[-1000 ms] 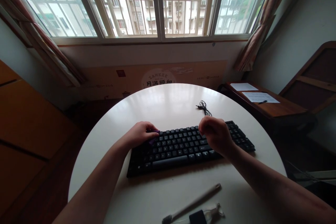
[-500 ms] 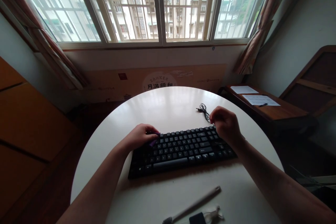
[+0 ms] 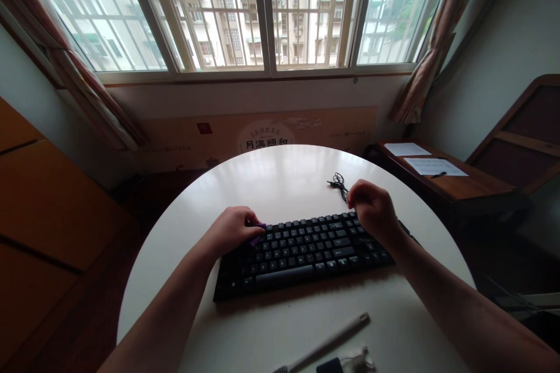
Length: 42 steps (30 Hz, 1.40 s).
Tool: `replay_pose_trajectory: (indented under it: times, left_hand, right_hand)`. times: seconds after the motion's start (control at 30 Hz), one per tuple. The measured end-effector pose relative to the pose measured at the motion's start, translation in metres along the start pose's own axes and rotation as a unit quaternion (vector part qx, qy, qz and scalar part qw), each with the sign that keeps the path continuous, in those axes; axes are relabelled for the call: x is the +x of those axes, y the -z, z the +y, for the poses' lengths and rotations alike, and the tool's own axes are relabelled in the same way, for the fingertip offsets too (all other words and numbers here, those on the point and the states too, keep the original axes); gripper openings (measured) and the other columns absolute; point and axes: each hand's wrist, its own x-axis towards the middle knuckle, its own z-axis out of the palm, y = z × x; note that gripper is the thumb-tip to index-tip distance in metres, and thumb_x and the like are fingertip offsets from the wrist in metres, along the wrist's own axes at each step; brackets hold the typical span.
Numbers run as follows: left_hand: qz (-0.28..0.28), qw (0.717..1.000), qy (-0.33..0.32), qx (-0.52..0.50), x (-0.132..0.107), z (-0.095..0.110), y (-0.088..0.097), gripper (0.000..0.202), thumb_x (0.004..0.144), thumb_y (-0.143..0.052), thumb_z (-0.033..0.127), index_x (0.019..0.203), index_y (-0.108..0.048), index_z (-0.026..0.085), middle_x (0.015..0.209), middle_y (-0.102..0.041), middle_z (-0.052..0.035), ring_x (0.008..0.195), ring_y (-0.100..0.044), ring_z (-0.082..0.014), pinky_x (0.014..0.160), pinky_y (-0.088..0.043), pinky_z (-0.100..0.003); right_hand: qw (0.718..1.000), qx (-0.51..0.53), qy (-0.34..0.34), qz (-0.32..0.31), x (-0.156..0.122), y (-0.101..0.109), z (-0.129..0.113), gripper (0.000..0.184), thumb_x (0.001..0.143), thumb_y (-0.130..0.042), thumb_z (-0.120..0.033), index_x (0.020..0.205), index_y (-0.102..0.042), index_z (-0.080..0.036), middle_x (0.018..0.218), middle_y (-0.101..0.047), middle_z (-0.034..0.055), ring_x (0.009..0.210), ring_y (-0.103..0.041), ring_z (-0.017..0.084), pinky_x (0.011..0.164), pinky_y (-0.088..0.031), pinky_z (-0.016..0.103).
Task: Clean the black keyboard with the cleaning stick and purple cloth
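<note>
Rightward since second ago: right hand (image 3: pixel 373 210), grip unclear.

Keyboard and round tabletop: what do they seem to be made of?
Keyboard: probably black plastic, matte to satin; its molded keycaps show only soft highlights. Round tabletop: smooth, glossy white, perhaps laminate or lacquered board; window light reflects off it.

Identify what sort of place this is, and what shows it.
Likely a room in a home, though a small office can't be ruled out: pinkish patterned fabric curtains, a wide, pale-framed barred window, and a round glossy white table bearing a black rectangular keyboard.
</note>
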Motion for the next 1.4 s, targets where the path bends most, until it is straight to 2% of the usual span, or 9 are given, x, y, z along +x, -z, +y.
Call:
replay_pose_trajectory:
  times: [0.17, 0.33, 0.47, 0.63, 0.83, 1.07, 1.4]
  left_hand:
    - [0.000, 0.999, -0.032, -0.042, 0.000, -0.002, -0.002, 0.019, 0.075, -0.065, 0.036, 0.079, -0.075, 0.020, 0.087, -0.073, -0.0049, 0.083, -0.066, -0.0211, 0.078, -0.051, -0.029]
    - [0.017, 0.998, -0.017, -0.059, 0.003, -0.004, -0.009, 0.022, 0.080, -0.062, 0.037, 0.087, -0.076, 0.022, 0.090, -0.075, -0.0033, 0.085, -0.068, -0.0212, 0.081, -0.052, -0.030]
    - [0.029, 0.997, -0.055, -0.040, 0.004, 0.001, -0.017, 0.025, 0.085, -0.058, 0.039, 0.090, -0.076, 0.023, 0.093, -0.075, -0.0024, 0.087, -0.067, -0.0204, 0.083, -0.051, -0.030]
    - [-0.012, 0.998, -0.066, 0.008, 0.003, 0.007, -0.019, 0.024, 0.085, -0.057, 0.037, 0.095, -0.076, 0.026, 0.099, -0.074, -0.0022, 0.092, -0.066, -0.0214, 0.084, -0.049, -0.030]
    - [-0.060, 0.996, -0.065, -0.003, 0.002, 0.004, -0.014, 0.028, 0.086, -0.052, 0.036, 0.104, -0.071, 0.027, 0.109, -0.071, -0.0009, 0.099, -0.063, -0.0215, 0.088, -0.048, -0.030]
    - [-0.079, 0.993, -0.090, 0.013, 0.003, 0.008, -0.016, 0.028, 0.083, -0.045, 0.025, 0.099, -0.067, 0.025, 0.109, -0.066, -0.0017, 0.100, -0.060, -0.0216, 0.090, -0.046, -0.031]
    - [-0.073, 0.992, -0.098, -0.013, 0.004, 0.005, -0.017, 0.026, 0.082, -0.046, 0.026, 0.094, -0.069, 0.025, 0.103, -0.069, -0.0013, 0.096, -0.062, -0.0205, 0.089, -0.047, -0.030]
  right_hand:
    - [1.000, 0.008, -0.001, 0.014, 0.002, 0.000, 0.003, 0.025, 0.064, -0.039, 0.000, 0.063, -0.056, -0.018, 0.060, -0.055, -0.0022, 0.056, -0.050, 0.012, 0.053, -0.038, 0.025]
    - [1.000, 0.012, 0.005, 0.004, 0.002, -0.002, 0.004, 0.026, 0.063, -0.038, 0.001, 0.063, -0.056, -0.018, 0.059, -0.055, -0.0026, 0.057, -0.050, 0.012, 0.055, -0.039, 0.025]
    - [1.000, 0.014, 0.005, -0.008, 0.001, -0.003, 0.002, 0.026, 0.063, -0.038, 0.001, 0.063, -0.056, -0.018, 0.058, -0.054, -0.0029, 0.056, -0.049, 0.012, 0.054, -0.038, 0.024]
    - [1.000, 0.015, 0.008, -0.014, 0.001, -0.002, -0.002, 0.026, 0.063, -0.038, 0.001, 0.062, -0.055, -0.018, 0.057, -0.053, -0.0032, 0.055, -0.049, 0.011, 0.053, -0.038, 0.024]
    - [1.000, 0.009, 0.000, -0.017, 0.000, -0.005, 0.000, 0.026, 0.063, -0.038, 0.001, 0.062, -0.055, -0.018, 0.057, -0.053, -0.0031, 0.055, -0.049, 0.011, 0.053, -0.038, 0.024]
    - [1.000, 0.003, -0.008, -0.030, -0.002, -0.009, 0.008, 0.026, 0.064, -0.038, 0.001, 0.063, -0.054, -0.019, 0.058, -0.053, -0.0028, 0.056, -0.049, 0.012, 0.055, -0.039, 0.025]
    - [0.999, -0.008, -0.025, -0.046, -0.003, -0.013, 0.016, 0.024, 0.064, -0.038, 0.000, 0.060, -0.053, -0.019, 0.058, -0.054, -0.0029, 0.057, -0.049, 0.012, 0.055, -0.039, 0.024]
